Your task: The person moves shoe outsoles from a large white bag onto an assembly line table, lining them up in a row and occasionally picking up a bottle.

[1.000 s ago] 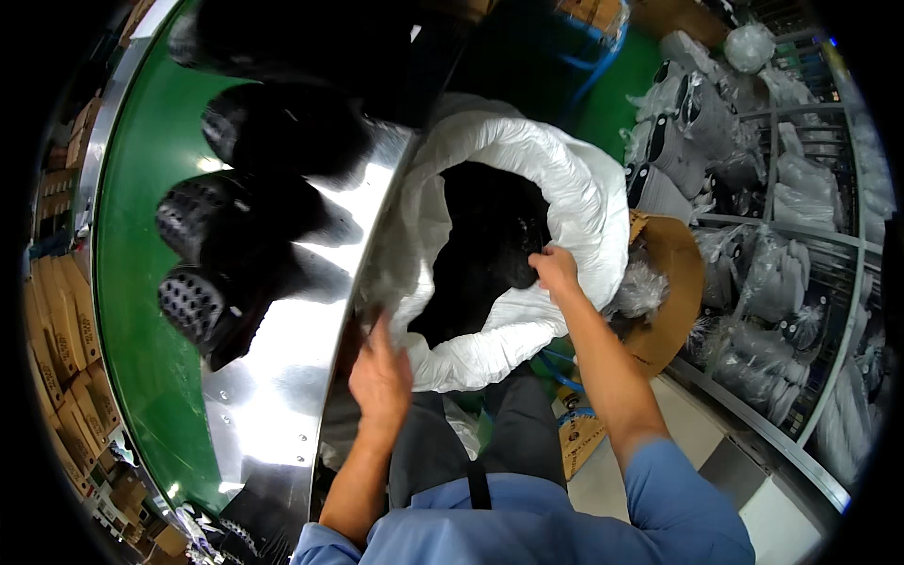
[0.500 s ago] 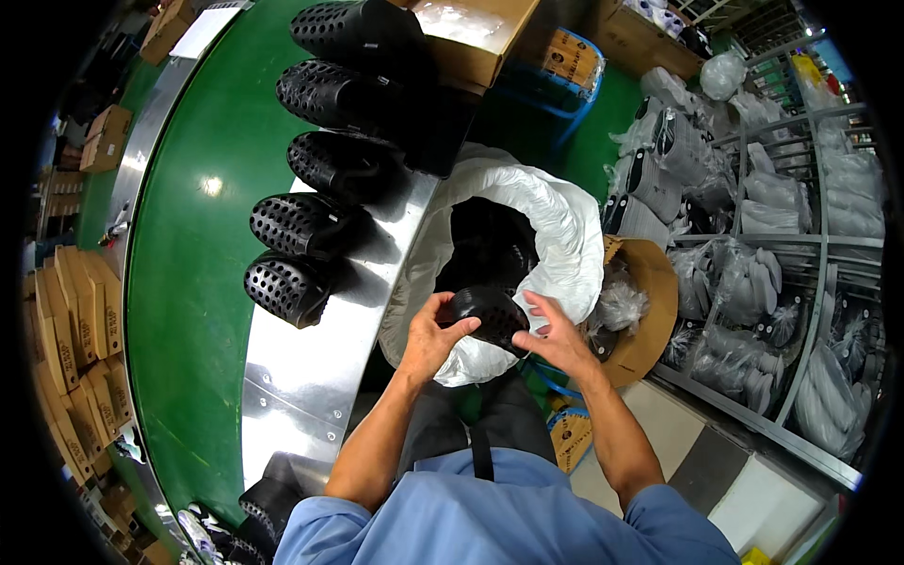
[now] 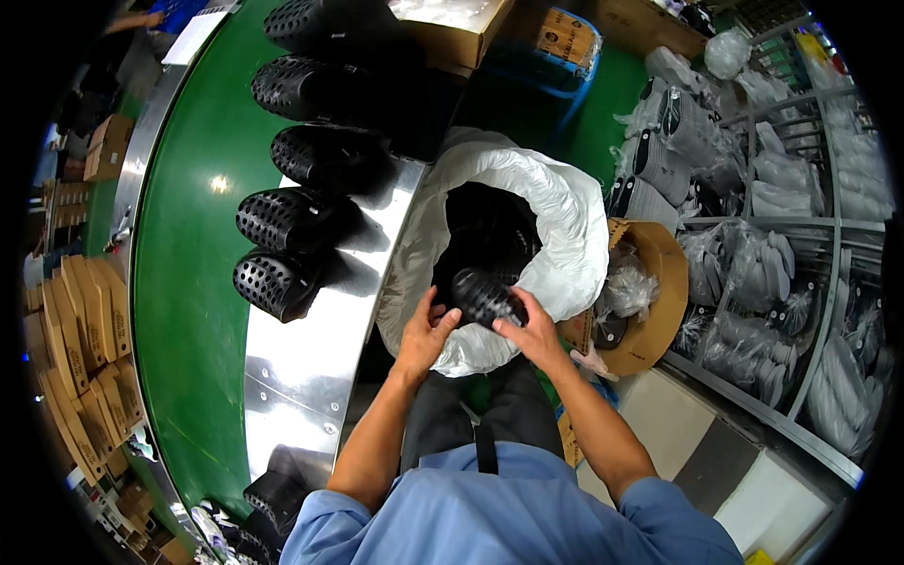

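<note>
Right hand (image 3: 532, 331) has a black clog (image 3: 483, 294) gripped at its near right end, thumb and fingers closed on it. Left hand (image 3: 426, 341) is just off the clog's left side, thumb and fingers spread, not closed round anything; whether the thumb tip touches the clog, can't tell from this angle. Clog is tilted, perforated surface facing up, over the near part of the mouth of a white sack (image 3: 576, 218). Sack rim is rolled outward into a thick collar, interior dark; it stands right beside a shiny metal ledge (image 3: 294, 365). Five perforated clogs (image 3: 273, 282) in a row on the left, running along the ledge and the green surface (image 3: 184, 377) next to it, toes pointing left. Open cardboard box (image 3: 461, 47) with clear plastic beyond the row. Blue-framed stool (image 3: 571, 45) past the sack. Right of sack: open brown carton (image 3: 664, 306) with a crumpled clear bag (image 3: 629, 287) in it. Further right, metal rack (image 3: 836, 268) loaded with plastic-wrapped goods (image 3: 782, 179). Far left, flat brown boxes (image 3: 87, 325) stacked on a slant.
</note>
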Demonstrator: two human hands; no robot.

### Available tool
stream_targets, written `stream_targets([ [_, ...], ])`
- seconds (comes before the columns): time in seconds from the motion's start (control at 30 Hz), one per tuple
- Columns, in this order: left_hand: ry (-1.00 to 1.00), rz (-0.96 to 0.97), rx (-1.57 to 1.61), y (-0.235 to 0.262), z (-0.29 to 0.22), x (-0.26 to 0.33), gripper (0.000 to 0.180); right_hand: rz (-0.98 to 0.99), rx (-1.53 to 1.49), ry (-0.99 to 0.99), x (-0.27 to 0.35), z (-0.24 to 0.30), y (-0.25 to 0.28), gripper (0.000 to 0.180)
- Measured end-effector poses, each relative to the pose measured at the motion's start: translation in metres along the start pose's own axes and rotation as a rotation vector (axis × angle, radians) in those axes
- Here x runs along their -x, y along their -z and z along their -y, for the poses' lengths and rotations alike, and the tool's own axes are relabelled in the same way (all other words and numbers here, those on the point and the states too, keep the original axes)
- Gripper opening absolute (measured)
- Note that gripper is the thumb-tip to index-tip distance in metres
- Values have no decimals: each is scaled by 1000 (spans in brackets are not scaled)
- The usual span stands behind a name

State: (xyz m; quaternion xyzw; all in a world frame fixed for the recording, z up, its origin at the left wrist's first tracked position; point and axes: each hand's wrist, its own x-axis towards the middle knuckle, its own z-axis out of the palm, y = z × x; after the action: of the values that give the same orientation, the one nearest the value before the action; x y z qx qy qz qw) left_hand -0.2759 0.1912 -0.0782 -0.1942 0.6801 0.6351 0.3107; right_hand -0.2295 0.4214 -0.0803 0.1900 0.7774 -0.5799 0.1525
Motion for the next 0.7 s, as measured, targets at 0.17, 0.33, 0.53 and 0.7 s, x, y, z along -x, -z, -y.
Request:
stream_targets([
  [0.17, -483, 142, -769, -17, 44, -13, 39, -291, -185, -649, -79, -69, 10, 85],
  [0.33, -365, 217, -784, -37, 71, -67, 40, -186, -367, -858, -135, -102, 11, 86],
  [0.53, -73, 120, -577, -34, 57, -134, 54, 111, 568, -753, -162, -90, 16, 84],
  [0.7, 204, 179, -54, -50, 19, -182, 73, -9, -269, -267, -232, -16, -4, 89],
])
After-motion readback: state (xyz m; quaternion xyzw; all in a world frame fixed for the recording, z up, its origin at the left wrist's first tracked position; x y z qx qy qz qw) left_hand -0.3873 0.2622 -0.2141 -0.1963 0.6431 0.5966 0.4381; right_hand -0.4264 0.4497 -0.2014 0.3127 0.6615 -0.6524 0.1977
